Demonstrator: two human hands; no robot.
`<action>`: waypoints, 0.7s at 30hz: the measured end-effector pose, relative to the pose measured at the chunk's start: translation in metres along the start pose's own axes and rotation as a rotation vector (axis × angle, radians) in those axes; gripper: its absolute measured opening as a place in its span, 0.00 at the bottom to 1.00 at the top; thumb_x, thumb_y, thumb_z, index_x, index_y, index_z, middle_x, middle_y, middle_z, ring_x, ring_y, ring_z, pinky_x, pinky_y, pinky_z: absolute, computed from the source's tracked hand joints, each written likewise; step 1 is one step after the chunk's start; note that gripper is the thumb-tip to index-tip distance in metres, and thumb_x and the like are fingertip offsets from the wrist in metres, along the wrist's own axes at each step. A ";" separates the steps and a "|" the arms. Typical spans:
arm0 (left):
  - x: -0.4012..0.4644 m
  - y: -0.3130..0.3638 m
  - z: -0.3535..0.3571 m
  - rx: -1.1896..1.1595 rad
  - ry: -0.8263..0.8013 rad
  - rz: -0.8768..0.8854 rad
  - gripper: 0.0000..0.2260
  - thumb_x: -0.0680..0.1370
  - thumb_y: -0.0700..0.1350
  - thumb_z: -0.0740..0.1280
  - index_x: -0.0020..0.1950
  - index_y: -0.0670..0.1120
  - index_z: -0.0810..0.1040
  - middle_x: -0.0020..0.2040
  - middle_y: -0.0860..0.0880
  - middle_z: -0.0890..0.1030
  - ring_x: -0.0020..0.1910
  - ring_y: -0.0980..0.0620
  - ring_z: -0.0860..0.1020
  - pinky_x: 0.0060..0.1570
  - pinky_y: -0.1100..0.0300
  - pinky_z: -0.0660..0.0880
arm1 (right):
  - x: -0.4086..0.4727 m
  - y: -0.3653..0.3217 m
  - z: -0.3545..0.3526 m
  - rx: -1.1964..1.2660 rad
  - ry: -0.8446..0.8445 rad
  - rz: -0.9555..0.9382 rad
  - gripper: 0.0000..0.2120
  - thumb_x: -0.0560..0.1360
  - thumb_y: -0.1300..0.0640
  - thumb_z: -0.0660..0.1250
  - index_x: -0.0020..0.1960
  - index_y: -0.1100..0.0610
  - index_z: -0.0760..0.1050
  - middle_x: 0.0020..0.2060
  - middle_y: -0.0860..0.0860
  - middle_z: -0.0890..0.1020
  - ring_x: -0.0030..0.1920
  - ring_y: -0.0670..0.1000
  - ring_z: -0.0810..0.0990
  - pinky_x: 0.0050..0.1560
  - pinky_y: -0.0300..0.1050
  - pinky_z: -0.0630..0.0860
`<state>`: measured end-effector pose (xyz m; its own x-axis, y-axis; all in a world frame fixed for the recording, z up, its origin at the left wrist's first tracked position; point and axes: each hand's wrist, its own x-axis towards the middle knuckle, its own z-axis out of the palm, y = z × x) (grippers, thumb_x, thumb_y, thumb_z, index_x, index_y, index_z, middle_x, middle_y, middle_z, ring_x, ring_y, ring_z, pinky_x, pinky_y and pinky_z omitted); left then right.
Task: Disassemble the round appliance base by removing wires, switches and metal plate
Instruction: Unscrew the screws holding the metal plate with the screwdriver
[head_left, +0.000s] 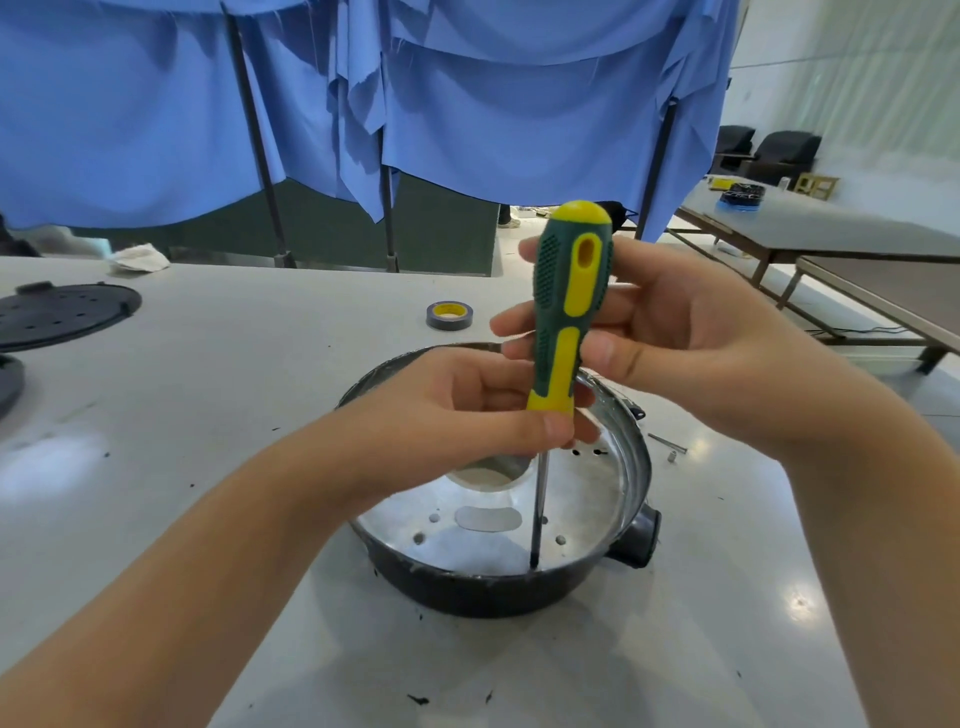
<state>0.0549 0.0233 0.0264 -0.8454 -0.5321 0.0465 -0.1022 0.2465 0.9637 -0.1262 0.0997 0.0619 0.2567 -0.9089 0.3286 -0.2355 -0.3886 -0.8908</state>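
Where the job is: I am looking at the round black appliance base with a shiny metal plate inside (498, 525), sitting in the lower middle of the frame on the pale grey table (208, 415).

The tool: I am holding the green and yellow screwdriver (563, 322) straight up in the middle of the frame. Its thin dark shaft is going down to the metal plate near the front edge. I think the tip is sitting in a screw, but it is too small to tell.

Left hand: my left hand (467, 415) is pinching the bottom of the handle, where the shaft starts, to keep it steady.

Right hand: my right hand (675, 338) is wrapping loosely around the upper handle, fingers curled on it, ready to turn.

How the base will handle: I am guessing the plate is stiff, thin and slippery, with edges that could be sharp. The black shell looks hard and not too heavy. The best place to hold is the outer black wall or the little black knob on its right side (641, 538).

Loose bits: a small silver screw (667, 444) is lying just right of the base.

Other things: a grey roll of tape (449, 314) is sitting beyond the base, and a flat black round lid with holes (62, 314) is lying at the left.
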 end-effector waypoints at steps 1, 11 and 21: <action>0.000 0.000 0.000 -0.011 0.003 -0.007 0.12 0.69 0.49 0.73 0.52 0.52 0.84 0.49 0.52 0.86 0.52 0.54 0.84 0.57 0.63 0.77 | 0.000 0.001 0.000 0.015 0.001 0.007 0.23 0.74 0.70 0.60 0.69 0.61 0.65 0.57 0.57 0.82 0.58 0.54 0.81 0.55 0.47 0.79; -0.001 0.002 0.015 0.150 0.281 0.139 0.21 0.56 0.60 0.76 0.43 0.50 0.85 0.39 0.54 0.86 0.41 0.56 0.84 0.48 0.62 0.80 | 0.004 -0.006 0.010 -0.146 0.162 -0.031 0.22 0.64 0.53 0.74 0.57 0.58 0.77 0.39 0.43 0.83 0.42 0.42 0.83 0.44 0.35 0.78; 0.000 0.003 0.021 0.199 0.221 0.118 0.17 0.61 0.62 0.78 0.44 0.57 0.80 0.37 0.56 0.83 0.39 0.59 0.82 0.44 0.70 0.78 | 0.000 -0.007 0.004 -0.014 0.002 -0.054 0.23 0.70 0.64 0.68 0.65 0.61 0.71 0.51 0.58 0.83 0.53 0.54 0.84 0.52 0.44 0.80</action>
<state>0.0434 0.0413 0.0236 -0.7257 -0.6477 0.2321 -0.1288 0.4593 0.8789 -0.1207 0.1032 0.0672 0.2677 -0.8870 0.3763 -0.2344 -0.4387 -0.8675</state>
